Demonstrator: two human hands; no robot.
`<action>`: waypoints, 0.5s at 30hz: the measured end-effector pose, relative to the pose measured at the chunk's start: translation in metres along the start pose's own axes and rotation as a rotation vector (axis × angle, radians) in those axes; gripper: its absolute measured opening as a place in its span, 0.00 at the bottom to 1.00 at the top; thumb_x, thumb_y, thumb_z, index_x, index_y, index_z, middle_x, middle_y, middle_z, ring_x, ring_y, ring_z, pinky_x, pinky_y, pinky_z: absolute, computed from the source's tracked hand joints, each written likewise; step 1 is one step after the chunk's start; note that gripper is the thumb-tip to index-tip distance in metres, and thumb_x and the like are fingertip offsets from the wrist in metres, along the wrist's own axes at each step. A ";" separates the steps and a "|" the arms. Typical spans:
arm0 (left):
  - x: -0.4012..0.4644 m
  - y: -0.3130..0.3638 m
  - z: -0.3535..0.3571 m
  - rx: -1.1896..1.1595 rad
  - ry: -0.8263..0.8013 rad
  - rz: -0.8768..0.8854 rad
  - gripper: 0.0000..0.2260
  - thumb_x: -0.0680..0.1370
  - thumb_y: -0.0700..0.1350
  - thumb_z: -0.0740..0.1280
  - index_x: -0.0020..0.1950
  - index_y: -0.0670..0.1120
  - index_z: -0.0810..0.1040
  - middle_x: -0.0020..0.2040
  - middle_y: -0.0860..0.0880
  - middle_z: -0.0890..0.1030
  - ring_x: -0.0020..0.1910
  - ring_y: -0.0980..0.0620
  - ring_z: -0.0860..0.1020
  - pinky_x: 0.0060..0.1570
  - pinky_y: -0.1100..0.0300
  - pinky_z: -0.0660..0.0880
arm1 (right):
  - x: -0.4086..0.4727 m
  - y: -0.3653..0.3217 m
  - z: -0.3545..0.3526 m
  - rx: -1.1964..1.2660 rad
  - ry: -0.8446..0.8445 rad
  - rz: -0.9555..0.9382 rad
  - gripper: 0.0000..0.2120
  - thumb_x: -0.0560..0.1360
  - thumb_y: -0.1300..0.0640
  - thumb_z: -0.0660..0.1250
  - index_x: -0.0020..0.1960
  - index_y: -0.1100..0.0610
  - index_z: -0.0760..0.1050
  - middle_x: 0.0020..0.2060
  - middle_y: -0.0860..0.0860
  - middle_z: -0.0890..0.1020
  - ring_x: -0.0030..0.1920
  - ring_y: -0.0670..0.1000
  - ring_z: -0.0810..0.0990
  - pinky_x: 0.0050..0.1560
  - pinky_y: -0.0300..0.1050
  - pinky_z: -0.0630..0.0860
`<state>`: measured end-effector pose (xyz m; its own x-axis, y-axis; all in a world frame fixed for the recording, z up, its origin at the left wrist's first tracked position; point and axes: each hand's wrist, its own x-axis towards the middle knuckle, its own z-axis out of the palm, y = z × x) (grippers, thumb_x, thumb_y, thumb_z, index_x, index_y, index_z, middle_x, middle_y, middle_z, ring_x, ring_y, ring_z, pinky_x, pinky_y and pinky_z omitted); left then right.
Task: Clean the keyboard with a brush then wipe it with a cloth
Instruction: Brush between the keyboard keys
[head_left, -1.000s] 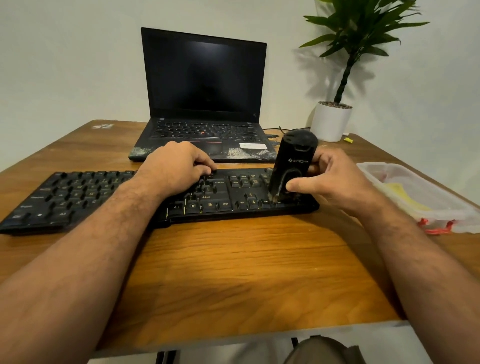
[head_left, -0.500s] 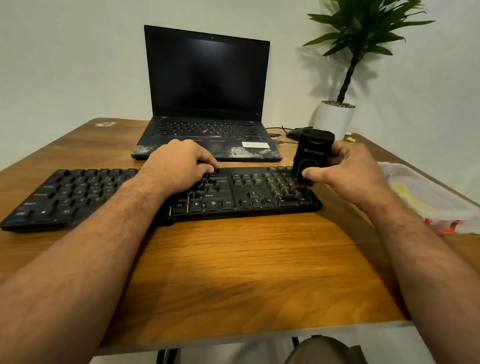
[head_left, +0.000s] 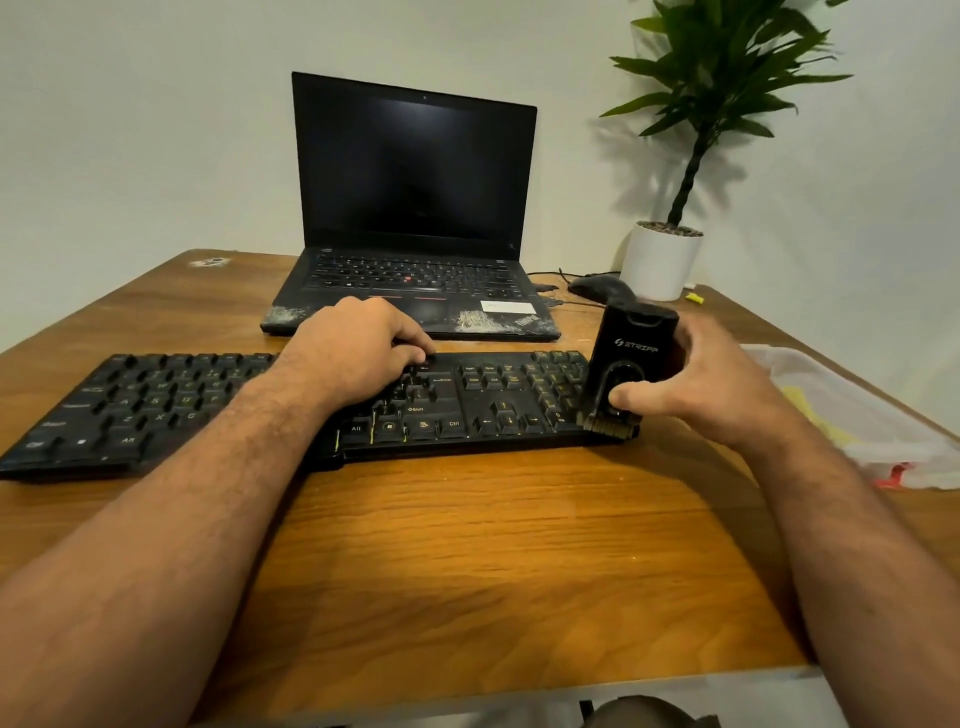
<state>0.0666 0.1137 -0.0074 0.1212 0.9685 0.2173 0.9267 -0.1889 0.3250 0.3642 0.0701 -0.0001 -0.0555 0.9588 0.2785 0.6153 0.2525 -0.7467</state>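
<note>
The long black plastic keyboard (head_left: 218, 400) is lying across the brown wooden table (head_left: 467, 561), just in front of the open black laptop (head_left: 415, 218). The left hand (head_left: 358, 348) is resting palm-down on its middle keys, fingers loosely curved and grasping nothing. The right hand (head_left: 711, 389) is gripping the black box-shaped brush (head_left: 626, 364) upright, thumb on its front, its short bristles touching the keyboard's right end. A clear plastic container (head_left: 883, 431) is sitting beside that hand at the table's right edge. A green plant in a white pot (head_left: 660, 265) is standing near the far right corner.
</note>
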 end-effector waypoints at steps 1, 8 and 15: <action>0.000 0.000 0.000 0.003 0.003 0.000 0.08 0.80 0.53 0.67 0.56 0.65 0.82 0.55 0.56 0.83 0.54 0.53 0.79 0.60 0.49 0.77 | 0.001 0.001 0.000 -0.002 0.003 0.010 0.27 0.66 0.62 0.80 0.60 0.51 0.72 0.49 0.43 0.81 0.49 0.40 0.79 0.41 0.34 0.71; -0.001 0.001 -0.001 0.012 -0.002 0.001 0.09 0.80 0.53 0.66 0.56 0.64 0.82 0.55 0.56 0.83 0.54 0.53 0.79 0.60 0.49 0.77 | 0.006 0.010 -0.009 -0.039 -0.029 0.066 0.34 0.53 0.49 0.79 0.58 0.52 0.75 0.49 0.48 0.83 0.50 0.49 0.83 0.48 0.48 0.79; -0.001 0.001 -0.001 0.001 0.005 0.003 0.08 0.80 0.53 0.67 0.55 0.65 0.82 0.55 0.56 0.83 0.54 0.54 0.79 0.59 0.51 0.77 | 0.006 0.003 -0.006 -0.040 0.037 0.011 0.23 0.65 0.60 0.80 0.55 0.51 0.75 0.47 0.45 0.82 0.48 0.45 0.81 0.42 0.40 0.74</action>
<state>0.0670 0.1121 -0.0068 0.1223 0.9671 0.2232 0.9267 -0.1918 0.3231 0.3708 0.0756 0.0026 -0.0195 0.9558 0.2934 0.6468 0.2359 -0.7253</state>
